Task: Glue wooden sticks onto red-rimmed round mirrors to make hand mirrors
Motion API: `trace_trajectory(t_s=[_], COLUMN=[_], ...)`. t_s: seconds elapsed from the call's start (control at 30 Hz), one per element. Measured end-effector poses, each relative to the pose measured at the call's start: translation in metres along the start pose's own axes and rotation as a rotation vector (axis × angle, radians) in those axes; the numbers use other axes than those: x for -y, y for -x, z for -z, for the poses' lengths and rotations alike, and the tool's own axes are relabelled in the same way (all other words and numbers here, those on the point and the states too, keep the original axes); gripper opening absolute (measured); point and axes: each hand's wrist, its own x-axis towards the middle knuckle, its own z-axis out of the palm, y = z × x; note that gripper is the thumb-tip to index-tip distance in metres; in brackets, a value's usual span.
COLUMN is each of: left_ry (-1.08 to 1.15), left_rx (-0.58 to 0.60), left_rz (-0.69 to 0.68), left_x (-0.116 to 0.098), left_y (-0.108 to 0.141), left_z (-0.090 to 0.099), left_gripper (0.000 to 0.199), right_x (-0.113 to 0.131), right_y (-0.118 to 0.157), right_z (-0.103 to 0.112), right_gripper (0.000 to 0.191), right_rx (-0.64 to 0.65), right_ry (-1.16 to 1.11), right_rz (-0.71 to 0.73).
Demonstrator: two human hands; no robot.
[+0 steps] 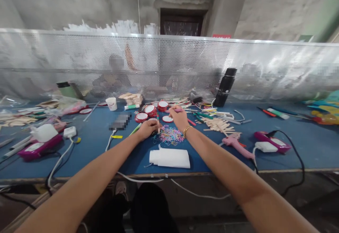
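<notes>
My left hand (148, 128) is closed on a narrow wooden craft stick (158, 118), which stands upright and shows green and red colouring. In my right hand (179, 117) is a pink marker pen (178, 110), lying across the fingers and pointing left toward the stick. Below both hands a loose heap of small coloured rubber bands (171, 135) is spread on the blue table. Behind the stick are several round red-and-white pieces (150, 111), some stacked. A white folded cloth-like bundle (170, 157) lies nearest me.
A phone (121, 121) and a paper cup (111, 103) stand left of centre. Right lie wooden sticks (218, 124), a pink glue gun (237, 144) and a purple power strip (272, 142). A black bottle (225, 87) stands before the perforated metal partition (148, 54). Cables hang at the front edge.
</notes>
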Motion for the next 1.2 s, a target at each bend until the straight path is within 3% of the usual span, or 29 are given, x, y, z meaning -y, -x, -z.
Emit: trace_trajectory(t_s=[0.13,0.27,0.33,0.47,0.63,0.97,1.2], left_ry=[-0.019,-0.036,-0.067,-0.106,-0.117,-0.119,-0.101], left_rx=[0.025,0.046,0.04,0.032,0.032,0.026,0.048], left_rz=[-0.005,-0.002,0.0,-0.003,-0.007,-0.005,-0.016], left_x=[0.001,0.001,0.001,0.003,0.004,-0.003,-0.006], left_y=[-0.001,-0.001,-0.001,-0.001,-0.002,0.002,0.002], left_z=[0.001,0.002,0.002,0.002,0.002,0.001,0.0], left_gripper=[0.04,0.042,0.044,0.045,0.044,0.043,0.043], right_x=[-0.004,-0.007,-0.008,-0.011,-0.013,-0.007,-0.009], right_y=[0.022,0.036,0.038,0.037,0.032,0.033,0.029], right_z=[-0.006,-0.013,-0.015,-0.016,-0.014,-0.008,-0.008], right_gripper=[0.011,0.004,0.005,0.009,0.008,0.011,0.011], right_rx=[-0.03,0.114,0.149,0.087,0.028,0.102,0.078], right_ry=[-0.054,-0.171,-0.15,-0.022,-0.002,0.006,0.032], right_rz=[0.084,0.142,0.172,0.256,0.212,0.18,0.199])
